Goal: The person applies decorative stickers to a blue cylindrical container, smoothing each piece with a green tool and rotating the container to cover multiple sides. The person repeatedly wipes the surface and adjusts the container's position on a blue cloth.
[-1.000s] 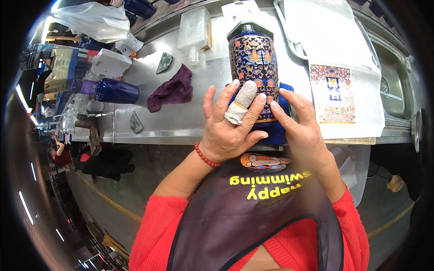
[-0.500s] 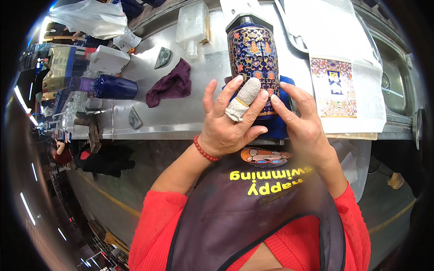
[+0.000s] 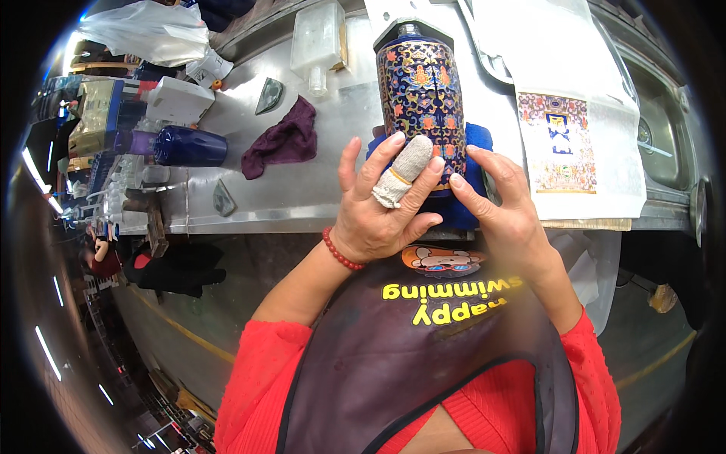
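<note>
A dark blue bottle (image 3: 420,94) with a dense gold, orange and pink floral pattern lies on its side, neck pointing away from me. Under its near end is a folded blue cloth (image 3: 479,139). My left hand (image 3: 384,204) rests its stretched fingers on the bottle's near left part; a grey knitted finger cover (image 3: 413,159) sits on one finger. On the right side, my right hand (image 3: 508,198) has thumb and index finger spread, their tips at the bottle's near right edge. Neither hand is wrapped round the bottle.
A sheet of patterned decals (image 3: 558,144) lies on white paper at the right, beside a metal sink (image 3: 665,129). Leftward on the steel table are a purple cloth (image 3: 283,140), two small dark scraper-like pieces (image 3: 269,96), a clear bottle (image 3: 318,38) and a plain blue bottle (image 3: 190,146).
The bottle and cloths appear slightly shifted up and left in the picture, along with the whole table. Both hands keep nearly the same pose on the bottle.
</note>
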